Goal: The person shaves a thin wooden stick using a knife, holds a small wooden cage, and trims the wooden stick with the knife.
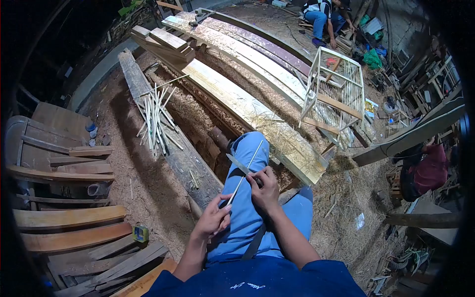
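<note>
My left hand (pixel 213 218) is closed around the lower end of a thin pale stick (pixel 253 159), which slants up and to the right over my knee. In my right hand (pixel 265 189) is a knife, its flat blade (pixel 237 164) pointing up and left across the stick. Blade and stick cross just left of my right fingers, above my jeans. The knife's handle is mostly hidden in my grip. A loose pile of similar thin sticks (pixel 157 116) rests on the weathered plank to the left.
A long plank bench (pixel 222 86) strewn with shavings runs ahead. A slatted wooden cage (pixel 341 74) stands on its right end. Curved boards (pixel 74 217) and a yellow tape measure (pixel 140 234) lie at left. Two other people (pixel 324 20) crouch at the far right and right edge.
</note>
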